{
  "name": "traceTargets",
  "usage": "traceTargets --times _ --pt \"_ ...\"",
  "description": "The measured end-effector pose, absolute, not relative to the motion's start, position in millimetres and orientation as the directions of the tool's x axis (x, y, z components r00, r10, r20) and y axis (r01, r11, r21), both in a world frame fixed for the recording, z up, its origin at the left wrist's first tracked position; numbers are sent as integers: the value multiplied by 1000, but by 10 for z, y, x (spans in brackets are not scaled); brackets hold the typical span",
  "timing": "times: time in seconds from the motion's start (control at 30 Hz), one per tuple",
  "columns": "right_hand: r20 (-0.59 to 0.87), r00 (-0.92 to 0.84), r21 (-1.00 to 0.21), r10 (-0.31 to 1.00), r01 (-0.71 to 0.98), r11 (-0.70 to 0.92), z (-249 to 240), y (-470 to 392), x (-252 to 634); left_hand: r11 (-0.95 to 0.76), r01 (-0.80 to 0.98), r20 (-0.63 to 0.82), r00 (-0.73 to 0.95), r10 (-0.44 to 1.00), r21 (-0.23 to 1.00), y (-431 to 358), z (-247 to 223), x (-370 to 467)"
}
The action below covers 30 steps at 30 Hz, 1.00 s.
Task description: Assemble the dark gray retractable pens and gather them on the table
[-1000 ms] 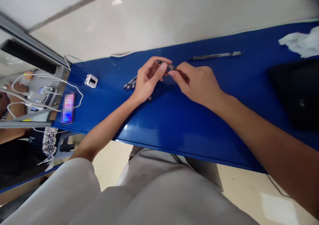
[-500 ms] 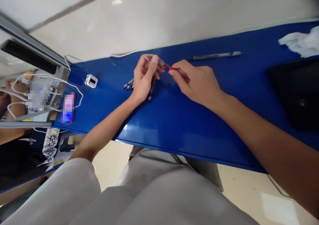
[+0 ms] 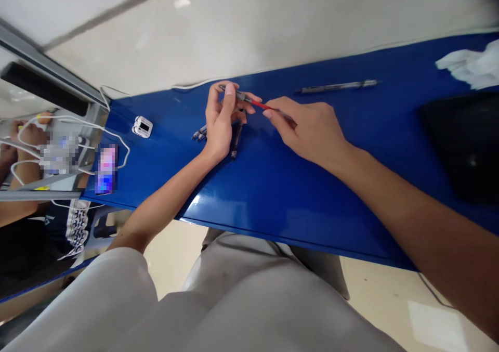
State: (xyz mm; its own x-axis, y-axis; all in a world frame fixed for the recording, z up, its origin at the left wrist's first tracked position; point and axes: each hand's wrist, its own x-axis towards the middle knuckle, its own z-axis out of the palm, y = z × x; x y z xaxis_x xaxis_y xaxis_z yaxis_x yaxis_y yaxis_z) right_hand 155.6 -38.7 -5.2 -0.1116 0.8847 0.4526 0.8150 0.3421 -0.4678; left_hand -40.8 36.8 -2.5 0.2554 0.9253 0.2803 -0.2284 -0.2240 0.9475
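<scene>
I see my left hand (image 3: 219,126) pinching a grey pen barrel (image 3: 234,93) between thumb and fingertips, closed tight on it. My right hand (image 3: 307,131) pinches the red refill (image 3: 262,105), which bridges the gap between the two sets of fingers (its far end is hidden under my fingers). Just below the left fingers a dark pen part (image 3: 236,141) lies on the blue table (image 3: 273,185), with a few more pens (image 3: 199,132) behind the left palm. Beyond the right fingers, well apart, lies a whole pen (image 3: 337,87).
</scene>
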Motion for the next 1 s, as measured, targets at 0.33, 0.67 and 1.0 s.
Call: traceTargets --times 0.33,0.67,1.0 --pt "435 -72 -490 898 818 303 -105 -371 1560 -254 -242 308 223 925 937 377 -50 -408" --pt "468 -82 -466 880 823 324 -104 -362 1556 -288 -203 332 235 914 936 431 -105 -409" --pt "437 -71 -510 897 802 312 -108 -374 1555 -302 -125 326 297 897 945 352 -54 -401"
